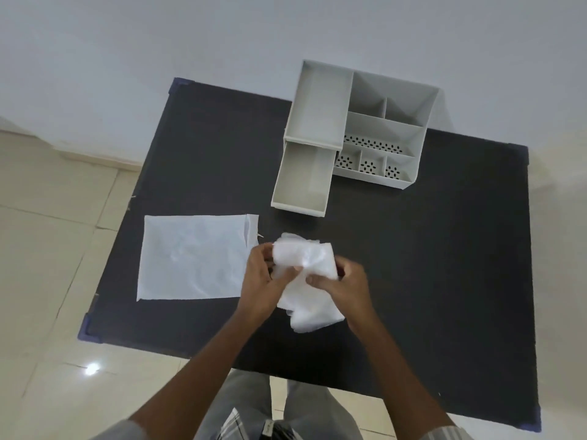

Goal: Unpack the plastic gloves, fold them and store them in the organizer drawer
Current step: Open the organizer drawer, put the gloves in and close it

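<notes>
A bunch of thin, translucent white plastic gloves [309, 300] is held above the middle of the black table [444, 281]. My left hand [259, 281] grips the bunch's left side, and my right hand [344, 284] pinches it from the right. The lower part of the gloves hangs loose beneath my hands. A flat white plastic packet [193, 258] lies on the table to the left of my hands. The grey organizer [381, 128] stands at the back of the table, with its drawer [303, 181] pulled out toward me and nothing inside it.
The organizer has several open compartments, some with perforated floors. The table has blue corner guards [90, 331] and stands on a beige tiled floor [47, 249] near a white wall. My trouser legs show below the table's near edge.
</notes>
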